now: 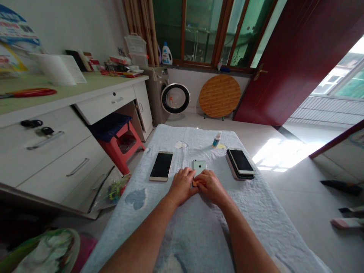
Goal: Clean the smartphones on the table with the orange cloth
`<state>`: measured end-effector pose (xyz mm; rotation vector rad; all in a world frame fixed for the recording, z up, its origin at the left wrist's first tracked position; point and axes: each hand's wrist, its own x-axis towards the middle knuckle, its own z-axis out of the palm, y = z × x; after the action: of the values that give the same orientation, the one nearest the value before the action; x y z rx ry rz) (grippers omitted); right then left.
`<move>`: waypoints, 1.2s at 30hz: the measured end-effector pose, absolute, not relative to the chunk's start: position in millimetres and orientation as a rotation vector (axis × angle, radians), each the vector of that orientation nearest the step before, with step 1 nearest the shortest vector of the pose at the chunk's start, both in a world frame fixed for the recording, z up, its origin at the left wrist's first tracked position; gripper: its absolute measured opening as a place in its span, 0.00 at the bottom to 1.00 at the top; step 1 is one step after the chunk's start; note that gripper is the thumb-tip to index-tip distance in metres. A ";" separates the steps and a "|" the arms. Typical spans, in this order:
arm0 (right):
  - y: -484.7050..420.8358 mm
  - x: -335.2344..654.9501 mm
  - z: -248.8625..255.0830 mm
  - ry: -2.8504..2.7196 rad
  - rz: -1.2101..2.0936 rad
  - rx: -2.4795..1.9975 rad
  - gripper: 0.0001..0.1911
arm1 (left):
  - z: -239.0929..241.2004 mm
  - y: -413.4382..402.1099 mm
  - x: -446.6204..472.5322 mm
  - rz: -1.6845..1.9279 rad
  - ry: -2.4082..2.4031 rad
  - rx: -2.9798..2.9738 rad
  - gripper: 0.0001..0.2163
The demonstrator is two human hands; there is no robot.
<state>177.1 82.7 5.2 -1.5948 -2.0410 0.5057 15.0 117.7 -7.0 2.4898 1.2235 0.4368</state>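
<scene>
Bottle, small, white-topped and blue-labelled [216, 140], stands ahead of the right grip [210, 185] and slightly to its right on the pale-blue cloth-covered worktop [196, 239]; its contents are too small to tell. Well to the left of the left grip [182, 184], a clear plastic bag [104, 199] below white drawers [62, 161] holds multicoloured items [117, 189]; farther left and nearer, a round green-rimmed basin [76, 242] contains rumpled whitish cloth [42, 252]. Both forearms [145, 231] reach forward and converge, palms down, the two grips side by side. A silver phone with a dark apple mark [200, 165] lies back up at the fingertips, its far part showing beyond them. The right grip pinches a small orange cloth [195, 183] at the phone's near end. The left grip's bent fingers touch its left side; whether they clasp it, I cannot tell. A gold-framed, dark-screened phone [161, 166] lies left of the left grip.
</scene>
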 end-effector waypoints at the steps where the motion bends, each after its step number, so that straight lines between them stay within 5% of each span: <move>1: 83.0 181.8 4.5 -2.021 0.493 -1.614 0.12 | -7.8 118.0 15.2 0.439 1.224 2.492 0.26; 36: 88.0 175.1 -0.3 -1.960 0.391 -1.644 0.09 | -11.5 146.7 9.5 0.417 1.041 2.548 0.27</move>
<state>175.1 88.0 -0.3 -1.6441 -1.9605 0.3909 9.5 146.7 -11.5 2.5476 1.0407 0.4173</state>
